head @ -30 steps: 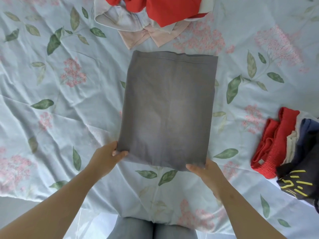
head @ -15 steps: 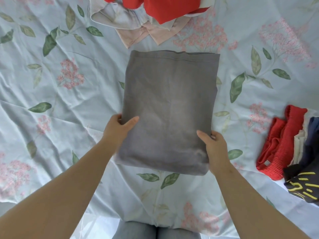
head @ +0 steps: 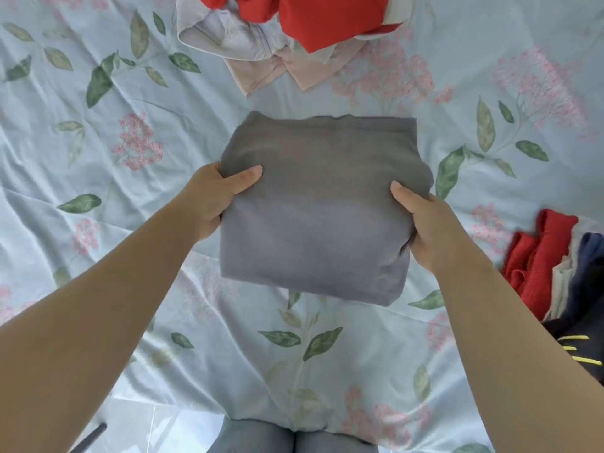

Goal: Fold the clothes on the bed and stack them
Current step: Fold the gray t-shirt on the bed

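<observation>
A grey folded garment (head: 313, 204) lies in the middle of the bed (head: 98, 158), doubled over into a shorter, thicker rectangle. My left hand (head: 212, 197) grips its left edge, thumb on top and fingers underneath. My right hand (head: 425, 223) grips the right edge the same way. A stack of folded clothes (head: 562, 276), red, white and dark navy with yellow marks, sits at the right edge. A pile of unfolded clothes (head: 294, 27), red, white and pale pink, lies at the far top.
The bed is covered by a light blue sheet with pink flowers and green leaves, wrinkled in places. My legs in grey trousers (head: 294, 436) show at the bottom, at the bed's near edge. Bare sheet lies to the left.
Both hands moved from the garment's near corners up its sides, and the near half has been brought toward the far edge, so the grey piece is now shorter and thicker.
</observation>
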A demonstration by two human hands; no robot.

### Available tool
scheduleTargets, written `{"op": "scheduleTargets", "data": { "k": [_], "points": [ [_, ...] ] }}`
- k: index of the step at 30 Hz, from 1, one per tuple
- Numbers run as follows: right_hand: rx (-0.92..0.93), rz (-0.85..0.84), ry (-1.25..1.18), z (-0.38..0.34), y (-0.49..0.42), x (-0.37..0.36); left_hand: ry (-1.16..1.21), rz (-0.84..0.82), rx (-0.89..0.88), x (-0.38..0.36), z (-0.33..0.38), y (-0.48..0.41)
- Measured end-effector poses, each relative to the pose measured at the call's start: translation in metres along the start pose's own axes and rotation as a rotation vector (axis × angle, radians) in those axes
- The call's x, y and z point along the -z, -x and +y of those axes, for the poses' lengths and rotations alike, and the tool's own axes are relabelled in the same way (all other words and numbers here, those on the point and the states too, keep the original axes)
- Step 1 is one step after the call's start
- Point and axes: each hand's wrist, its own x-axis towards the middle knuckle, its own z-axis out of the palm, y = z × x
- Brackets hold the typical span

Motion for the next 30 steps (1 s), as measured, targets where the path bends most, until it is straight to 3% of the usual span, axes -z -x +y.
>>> {"op": "scheduleTargets", "data": {
  "k": [5,8,10,13,16,20,24,27,30],
  "points": [
    [0.105,-0.071,-0.023,-0.030,0.048,0.002,-0.002,0.024,-0.240,0.008,0.031,0.047],
    [0.177,-0.078,0.060,-0.027,0.071,0.012,-0.090,0.043,-0.272,0.016,0.024,0.076],
    [0.171,-0.081,0.148,-0.011,0.081,0.021,-0.112,0.033,-0.203,0.022,0.006,0.091],
    [-0.004,-0.043,0.245,0.030,0.088,0.034,-0.165,0.016,-0.049,0.027,-0.037,0.105],
    [-0.141,0.037,0.290,0.080,0.097,0.045,-0.400,0.042,0.157,0.029,-0.089,0.116],
    [-0.338,0.052,0.401,0.124,0.112,0.058,-0.611,-0.067,0.358,0.032,-0.139,0.124],
    [-0.376,0.088,0.342,0.129,0.107,0.059,-0.383,0.100,0.240,0.022,-0.146,0.111],
    [-0.239,0.180,0.193,0.120,0.091,0.054,-0.251,0.180,0.164,0.006,-0.137,0.100],
    [-0.124,0.183,0.201,0.114,0.080,0.051,-0.261,0.254,0.021,0.002,-0.131,0.094]
  ]
}}
